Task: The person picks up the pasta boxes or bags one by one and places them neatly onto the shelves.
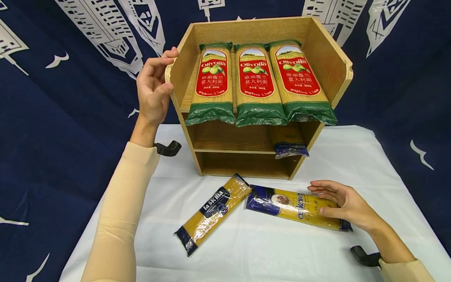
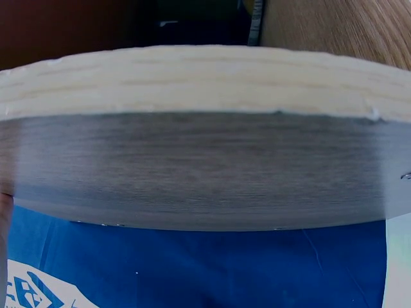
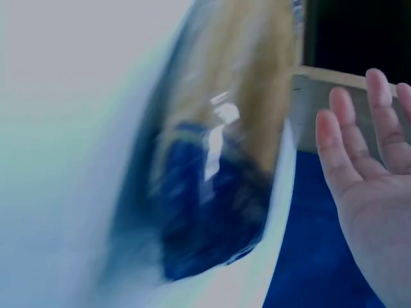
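Gripping the wooden rack (image 1: 257, 31) with our left hand (image 1: 151, 88), we hold our nearer right hand (image 1: 347, 203) spread wide at the right-hand pasta packet (image 1: 294, 208), whose long axis runs leftward from it along the surface (image 1: 267, 250).

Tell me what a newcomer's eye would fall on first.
Likely the three red-labelled spaghetti packs across the top of the wooden shelf, whose side the left hand touches. Then the la Sicilia pack slanted on the white cloth, and the blue-and-yellow pack to its right, near the right hand.
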Tool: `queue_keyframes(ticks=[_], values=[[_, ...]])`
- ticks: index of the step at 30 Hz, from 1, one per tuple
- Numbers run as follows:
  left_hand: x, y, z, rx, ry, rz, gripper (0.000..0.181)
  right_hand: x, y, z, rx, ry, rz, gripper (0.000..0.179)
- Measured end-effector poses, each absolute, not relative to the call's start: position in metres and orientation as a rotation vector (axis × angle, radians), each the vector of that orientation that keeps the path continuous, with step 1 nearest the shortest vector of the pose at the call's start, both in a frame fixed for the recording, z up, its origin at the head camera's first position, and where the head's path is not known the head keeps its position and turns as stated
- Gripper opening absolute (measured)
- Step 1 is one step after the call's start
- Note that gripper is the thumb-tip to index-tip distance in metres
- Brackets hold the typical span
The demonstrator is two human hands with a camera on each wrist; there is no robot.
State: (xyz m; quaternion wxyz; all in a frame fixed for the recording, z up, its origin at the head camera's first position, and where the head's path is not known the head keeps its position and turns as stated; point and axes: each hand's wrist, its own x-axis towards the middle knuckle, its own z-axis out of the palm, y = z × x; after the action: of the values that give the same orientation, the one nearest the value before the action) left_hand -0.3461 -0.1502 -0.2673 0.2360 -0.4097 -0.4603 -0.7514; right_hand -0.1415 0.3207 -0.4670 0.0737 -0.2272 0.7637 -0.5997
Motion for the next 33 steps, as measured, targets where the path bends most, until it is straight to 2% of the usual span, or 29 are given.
queue_keyframes(ticks=[15,25,33], values=[[-0.349,-0.152,-0.267,-1.142,-1.275,-2.005,0.055,-0.145,0.321,-0.481,-0.263,2.696,-1.137,0.07],[-0.348,-0.15,-0.268,-1.128,-1.273,-2.06,0.055,-0.146,0.32,-0.481,-0.24,2.681,-0.887,0.075],[-0.348,-0.151,-0.268,-1.144,-1.268,-2.034,0.056,-0.149,0.319,-0.475,-0.246,2.556,-0.895,0.072]])
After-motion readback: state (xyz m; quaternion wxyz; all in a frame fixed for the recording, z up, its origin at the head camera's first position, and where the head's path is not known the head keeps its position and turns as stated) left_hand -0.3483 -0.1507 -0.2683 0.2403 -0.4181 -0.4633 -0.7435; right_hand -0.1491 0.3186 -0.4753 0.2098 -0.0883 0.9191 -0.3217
